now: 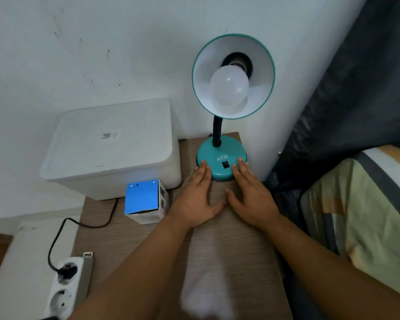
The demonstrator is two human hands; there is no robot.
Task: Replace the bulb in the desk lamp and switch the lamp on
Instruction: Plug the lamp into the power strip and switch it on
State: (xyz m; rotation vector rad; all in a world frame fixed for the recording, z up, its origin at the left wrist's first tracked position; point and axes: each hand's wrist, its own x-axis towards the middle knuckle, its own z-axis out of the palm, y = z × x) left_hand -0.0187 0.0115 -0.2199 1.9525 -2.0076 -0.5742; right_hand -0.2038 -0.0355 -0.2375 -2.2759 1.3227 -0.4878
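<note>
A teal desk lamp stands at the back of a wooden table, its round base marked ATN with a black rocker switch on the front. The shade faces me and a white bulb sits in its socket, unlit. My left hand lies flat on the table, fingertips touching the base's left front edge. My right hand lies flat beside it, fingertips on the base just right of the switch. Neither hand holds anything. A blue and white bulb box stands left of my left hand.
A white lidded bin fills the table's back left. A power strip with a black plug and cord lies at the lower left. The wall is right behind the lamp. Striped bedding and dark fabric lie to the right.
</note>
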